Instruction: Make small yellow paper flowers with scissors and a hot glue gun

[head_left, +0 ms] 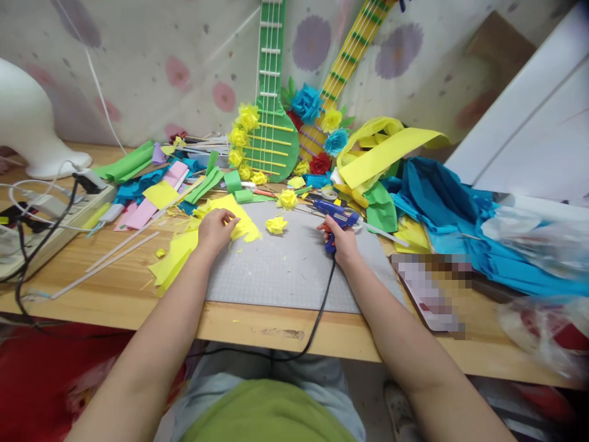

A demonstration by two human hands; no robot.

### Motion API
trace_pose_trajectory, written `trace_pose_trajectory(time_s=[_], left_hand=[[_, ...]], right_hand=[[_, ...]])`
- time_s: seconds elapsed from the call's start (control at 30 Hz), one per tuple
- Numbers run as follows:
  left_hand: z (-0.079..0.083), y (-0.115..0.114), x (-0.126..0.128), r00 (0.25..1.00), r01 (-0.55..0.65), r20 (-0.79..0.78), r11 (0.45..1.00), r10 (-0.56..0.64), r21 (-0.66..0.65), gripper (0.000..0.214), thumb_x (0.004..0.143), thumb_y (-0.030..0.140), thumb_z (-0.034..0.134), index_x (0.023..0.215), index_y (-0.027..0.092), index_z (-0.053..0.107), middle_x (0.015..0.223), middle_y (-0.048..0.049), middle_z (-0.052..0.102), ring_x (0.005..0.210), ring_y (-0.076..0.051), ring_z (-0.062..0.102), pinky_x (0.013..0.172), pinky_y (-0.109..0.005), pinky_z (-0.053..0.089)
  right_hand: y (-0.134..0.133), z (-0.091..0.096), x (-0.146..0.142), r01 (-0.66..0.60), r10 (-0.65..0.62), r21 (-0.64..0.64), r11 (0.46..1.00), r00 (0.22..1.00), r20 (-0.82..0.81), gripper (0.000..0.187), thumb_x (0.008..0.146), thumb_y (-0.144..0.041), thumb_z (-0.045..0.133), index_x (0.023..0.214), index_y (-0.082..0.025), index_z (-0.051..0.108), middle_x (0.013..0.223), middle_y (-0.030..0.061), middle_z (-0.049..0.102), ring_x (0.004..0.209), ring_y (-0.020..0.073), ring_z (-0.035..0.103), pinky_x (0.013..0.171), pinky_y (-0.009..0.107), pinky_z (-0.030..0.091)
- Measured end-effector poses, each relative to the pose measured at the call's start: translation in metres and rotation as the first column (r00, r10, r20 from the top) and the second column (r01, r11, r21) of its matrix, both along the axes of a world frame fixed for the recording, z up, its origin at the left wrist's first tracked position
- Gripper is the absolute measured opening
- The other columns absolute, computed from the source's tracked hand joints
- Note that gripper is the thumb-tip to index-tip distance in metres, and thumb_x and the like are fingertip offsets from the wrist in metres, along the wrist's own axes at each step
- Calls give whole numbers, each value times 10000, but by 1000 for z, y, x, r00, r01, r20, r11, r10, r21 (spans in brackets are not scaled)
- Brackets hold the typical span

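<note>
My right hand is wrapped round the handle of a blue glue gun, whose black cord runs down over the table edge. My left hand hovers by a sheet of yellow crepe paper, fingertips drawn together in a pinch; what lies between them, if anything, is too small to make out. Between both hands a yellow paper flower rests on the grey cutting mat. Another yellow paper flower lies just behind it, at the mat's far edge.
Behind the mat lean a green paper-covered lute shape and a yellow one, both trimmed with paper flowers. Blue crepe paper is heaped at right. A power strip and a white foam head stand at left.
</note>
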State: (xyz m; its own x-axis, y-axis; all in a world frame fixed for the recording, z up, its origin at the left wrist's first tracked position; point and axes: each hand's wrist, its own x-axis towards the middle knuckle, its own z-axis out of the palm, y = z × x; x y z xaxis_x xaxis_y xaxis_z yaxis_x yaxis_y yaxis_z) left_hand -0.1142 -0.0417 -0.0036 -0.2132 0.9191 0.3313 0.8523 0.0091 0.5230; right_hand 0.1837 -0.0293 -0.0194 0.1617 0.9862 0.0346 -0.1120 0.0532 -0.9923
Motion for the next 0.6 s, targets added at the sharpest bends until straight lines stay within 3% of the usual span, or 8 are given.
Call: trace_pose_trajectory(time_s=[0.1, 0.2, 0.37, 0.6], left_hand=[[-3, -5, 8, 980, 177, -87, 984, -179, -31, 170, 713, 365, 595, 788, 216, 630, 828, -38, 608, 801, -188, 552, 771, -320, 422], [-5, -5, 17, 952, 270, -129, 961, -277, -65, 223, 730, 367, 573, 881, 223, 651, 949, -65, 610, 937, -225, 531, 866, -361, 397], [-9, -3, 22, 915, 334, -200, 936, -351, -111, 251, 749, 304, 530, 963, 236, 641, 1087, -76, 565, 1064, -266, 449, 929, -422, 343], [-9, -1, 20, 923, 315, -183, 937, -339, -150, 167, 727, 320, 562, 847, 209, 598, 988, -74, 589, 1001, -256, 473, 884, -412, 356]], right_hand=[[-1, 2, 0, 12, -12, -9, 1000, 1000, 10, 395, 610, -551, 670, 595, -162, 604, 583, 8, 606, 401, 40, 422, 358, 181, 337], [-2, 4, 0, 23, -22, -20, 1000, 999, 26, 405, 610, -561, 662, 578, -162, 596, 572, 8, 596, 397, 41, 418, 347, 182, 321], [-1, 3, 0, 19, -18, -13, 1000, 1000, 26, 394, 623, -552, 656, 584, -164, 605, 584, 7, 597, 405, 39, 417, 342, 179, 304], [-1, 3, -1, 13, -13, -12, 1000, 1000, -4, 394, 611, -554, 674, 585, -167, 602, 607, 12, 605, 412, 38, 414, 348, 176, 317]])
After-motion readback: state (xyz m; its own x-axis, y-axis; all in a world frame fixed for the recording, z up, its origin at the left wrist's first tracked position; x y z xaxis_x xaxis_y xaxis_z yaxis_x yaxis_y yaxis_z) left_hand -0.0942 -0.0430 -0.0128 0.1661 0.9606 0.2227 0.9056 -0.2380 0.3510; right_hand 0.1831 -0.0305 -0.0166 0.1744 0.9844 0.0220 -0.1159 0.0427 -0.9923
